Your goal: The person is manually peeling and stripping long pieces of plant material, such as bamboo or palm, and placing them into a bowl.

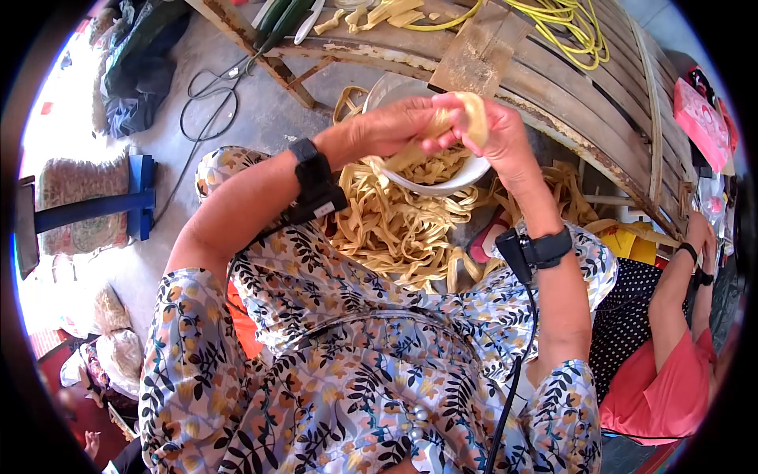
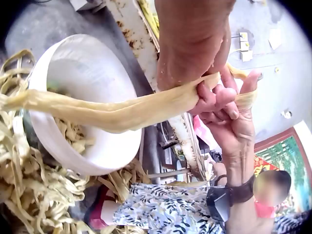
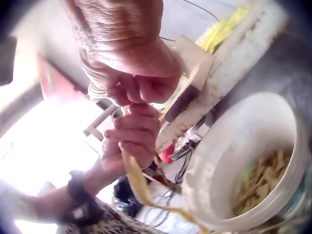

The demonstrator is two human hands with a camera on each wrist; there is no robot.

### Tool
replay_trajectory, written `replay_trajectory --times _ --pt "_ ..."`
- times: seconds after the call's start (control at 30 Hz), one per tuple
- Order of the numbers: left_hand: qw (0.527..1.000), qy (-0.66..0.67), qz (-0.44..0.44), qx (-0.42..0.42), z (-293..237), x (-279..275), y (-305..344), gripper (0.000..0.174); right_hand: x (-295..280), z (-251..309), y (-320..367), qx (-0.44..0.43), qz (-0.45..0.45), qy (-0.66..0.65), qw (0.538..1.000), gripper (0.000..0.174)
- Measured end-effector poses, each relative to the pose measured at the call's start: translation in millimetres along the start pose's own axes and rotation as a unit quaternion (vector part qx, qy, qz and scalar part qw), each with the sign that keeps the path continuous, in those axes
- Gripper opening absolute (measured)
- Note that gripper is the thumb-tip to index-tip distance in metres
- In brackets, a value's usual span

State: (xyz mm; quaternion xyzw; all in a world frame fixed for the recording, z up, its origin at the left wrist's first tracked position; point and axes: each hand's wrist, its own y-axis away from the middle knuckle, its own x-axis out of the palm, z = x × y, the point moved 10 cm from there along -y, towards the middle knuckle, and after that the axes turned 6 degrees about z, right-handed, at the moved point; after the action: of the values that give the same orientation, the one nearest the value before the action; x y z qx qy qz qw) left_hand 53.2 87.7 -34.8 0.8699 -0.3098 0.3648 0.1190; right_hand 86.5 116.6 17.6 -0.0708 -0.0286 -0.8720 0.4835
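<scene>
Over a white bucket (image 1: 446,188), both hands work close together on one long, pale yellow, soft strip (image 2: 117,113). My left hand (image 1: 395,128) grips the strip, and its long end hangs down from that fist in the right wrist view. The other end loops around the fingers of my right hand (image 1: 505,142), which holds it near the thumb. The fingers of the two hands meet and partly hide the strip. Short yellow pieces (image 3: 265,178) lie in the bucket. A large heap of similar long strips (image 1: 387,229) spreads on the floor around it.
A slatted wooden table (image 1: 568,103) with a rusty metal edge stands ahead, bearing a wooden board (image 1: 483,51), a yellow cord (image 1: 588,51) and several yellow pieces (image 1: 387,12). Black cable (image 1: 213,99) lies on the floor at left. Another person (image 1: 663,371) sits at right.
</scene>
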Motion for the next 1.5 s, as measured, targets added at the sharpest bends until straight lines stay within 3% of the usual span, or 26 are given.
replay_trajectory --times 0.03,0.07,0.17,0.3,0.33,0.4,0.43,0.47,0.53,0.6,0.7,0.8,0.93,1.03,1.07,1.17,1.27,1.4,1.5 --pt "0.997 0.061 0.049 0.020 1 15 -2 0.047 -2 0 1 -0.006 -0.008 0.026 1.000 0.035" --pt "0.997 0.062 0.049 -0.011 7 16 -1 0.053 -3 1 3 -0.010 -0.015 0.051 0.999 0.035" --pt "0.994 0.081 0.044 -0.059 15 18 -3 0.057 -8 8 10 0.018 -0.070 0.165 0.984 0.032" --pt "0.991 0.120 0.023 -0.049 22 10 -11 0.049 -8 17 11 0.029 -0.083 0.263 0.961 0.029" --pt "0.994 0.106 -0.009 -0.037 21 6 -13 0.040 -8 18 11 0.026 -0.080 0.281 0.956 0.029" --pt "0.995 0.077 -0.070 -0.013 16 -3 -15 0.023 -11 44 15 -0.109 -0.140 0.446 0.877 0.028" --pt "0.988 0.028 -0.153 0.007 8 -14 -13 0.021 -6 58 20 -0.174 -0.168 0.520 0.819 0.027" --pt "0.971 -0.021 -0.235 0.027 -2 -24 -9 0.018 -8 64 24 -0.168 -0.205 0.545 0.795 0.025" --pt "0.925 -0.110 -0.354 0.084 -27 -27 7 0.013 -12 62 25 -0.147 -0.229 0.541 0.796 0.024" --pt "0.899 -0.213 -0.368 0.104 -45 -16 15 0.014 -16 56 22 -0.130 -0.228 0.546 0.796 0.023" --pt "0.867 -0.311 -0.367 0.129 -57 -12 18 0.015 -34 20 12 0.044 -0.197 0.394 0.897 0.023" --pt "0.857 -0.367 -0.344 0.114 -62 -4 17 0.016 -41 -8 5 0.057 -0.142 0.255 0.955 0.021" --pt "0.816 -0.481 -0.303 0.103 -63 12 11 0.021 -41 -10 11 0.061 -0.179 0.247 0.950 0.012" --pt "0.731 -0.597 -0.313 0.103 -64 22 8 0.027 -33 13 18 0.023 -0.222 0.408 0.885 0.008" --pt "0.718 -0.617 -0.311 0.084 -61 22 8 0.029 -27 23 20 -0.107 -0.246 0.449 0.853 0.008" --pt "0.704 -0.612 -0.330 0.142 -67 24 13 0.027 -18 33 23 -0.161 -0.205 0.458 0.850 0.010" --pt "0.882 -0.278 -0.378 0.043 -38 -21 18 0.022 -36 25 22 -0.115 -0.209 0.153 0.959 0.011" --pt "0.905 -0.214 -0.360 0.073 -41 -15 14 0.023 -56 11 19 -0.082 -0.214 -0.022 0.973 0.016" --pt "0.920 -0.152 -0.360 0.018 -41 -3 13 0.027 -87 3 28 -0.030 -0.332 -0.126 0.934 0.010"
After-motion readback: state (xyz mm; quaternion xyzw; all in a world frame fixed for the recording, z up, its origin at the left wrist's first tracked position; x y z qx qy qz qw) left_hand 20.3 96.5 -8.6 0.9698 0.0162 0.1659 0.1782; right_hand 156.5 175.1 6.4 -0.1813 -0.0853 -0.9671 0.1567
